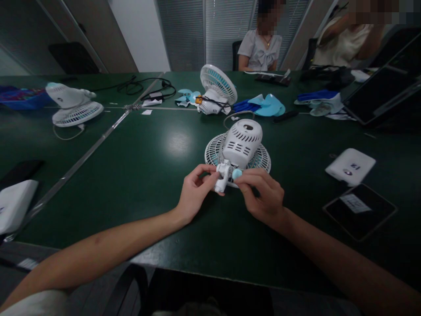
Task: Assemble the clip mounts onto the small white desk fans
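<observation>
In front of me a white electric fan (242, 142) lies face down on its round grille, its vented motor housing pointing up. A white joint bracket (223, 173) sticks out from the near side of the housing. My left hand (197, 188) pinches this bracket between thumb and fingers. From the right, my right hand (263, 193) grips a small light-blue knob (237, 174) at the bracket's side. Whether the knob is fully seated against the bracket cannot be made out.
Another white fan (219, 85) stands farther back beside light-blue fan blades (268, 105). A third fan (75, 105) lies at the left near a blue tray (24, 97). To the right are a white box (350, 166) and a black tablet-like slab (360, 213). Two people sit across the table (148, 175).
</observation>
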The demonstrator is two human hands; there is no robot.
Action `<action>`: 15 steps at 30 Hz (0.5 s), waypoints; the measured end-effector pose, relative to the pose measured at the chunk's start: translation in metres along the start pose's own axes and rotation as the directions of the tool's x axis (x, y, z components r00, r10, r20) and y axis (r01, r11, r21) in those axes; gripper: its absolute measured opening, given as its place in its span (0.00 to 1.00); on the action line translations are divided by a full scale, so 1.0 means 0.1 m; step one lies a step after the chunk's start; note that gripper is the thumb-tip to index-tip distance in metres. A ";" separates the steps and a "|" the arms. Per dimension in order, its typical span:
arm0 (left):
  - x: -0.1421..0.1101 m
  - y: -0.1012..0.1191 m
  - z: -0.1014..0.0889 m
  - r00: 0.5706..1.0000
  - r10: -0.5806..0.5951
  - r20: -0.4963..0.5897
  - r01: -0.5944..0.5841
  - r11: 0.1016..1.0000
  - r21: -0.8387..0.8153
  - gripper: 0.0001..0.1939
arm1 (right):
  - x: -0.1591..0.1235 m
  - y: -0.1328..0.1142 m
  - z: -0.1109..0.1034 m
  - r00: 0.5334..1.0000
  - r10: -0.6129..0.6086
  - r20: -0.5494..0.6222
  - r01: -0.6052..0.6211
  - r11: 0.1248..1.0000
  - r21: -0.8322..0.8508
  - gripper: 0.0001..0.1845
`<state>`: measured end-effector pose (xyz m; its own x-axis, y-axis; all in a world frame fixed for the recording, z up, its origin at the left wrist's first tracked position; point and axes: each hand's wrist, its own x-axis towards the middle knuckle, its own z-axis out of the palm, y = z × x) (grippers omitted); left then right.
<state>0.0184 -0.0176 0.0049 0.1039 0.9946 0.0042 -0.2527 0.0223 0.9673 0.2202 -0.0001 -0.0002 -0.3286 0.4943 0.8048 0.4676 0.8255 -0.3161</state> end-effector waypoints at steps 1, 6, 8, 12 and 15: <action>0.00 0.00 0.00 1.000 0.003 -0.005 -0.003 1.000 -0.003 0.14 | 0.01 0.00 0.00 0.999 0.025 0.022 -0.025 1.000 0.007 0.14; 0.03 -0.02 0.00 1.000 0.012 0.000 -0.012 1.000 -0.020 0.14 | 0.02 0.00 0.02 0.989 0.096 0.115 -0.099 0.995 0.018 0.09; 0.03 -0.03 0.00 1.000 0.016 0.001 -0.016 1.000 -0.007 0.14 | 0.01 0.00 0.02 0.990 0.073 0.117 -0.075 0.997 0.015 0.10; 0.02 -0.03 -0.01 1.000 0.026 -0.009 -0.026 1.000 0.012 0.13 | 0.02 -0.01 0.02 0.989 0.064 0.130 -0.066 0.998 0.009 0.11; 0.02 -0.04 -0.01 0.999 0.041 -0.015 -0.041 0.999 0.005 0.14 | 0.03 -0.01 0.02 0.979 0.089 0.181 -0.090 0.996 -0.002 0.10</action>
<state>0.0185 -0.0154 0.0008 0.0794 0.9960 0.0403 -0.2520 -0.0191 0.9675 0.2169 0.0013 0.0013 -0.4291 0.6067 0.6691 0.4966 0.7773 -0.3863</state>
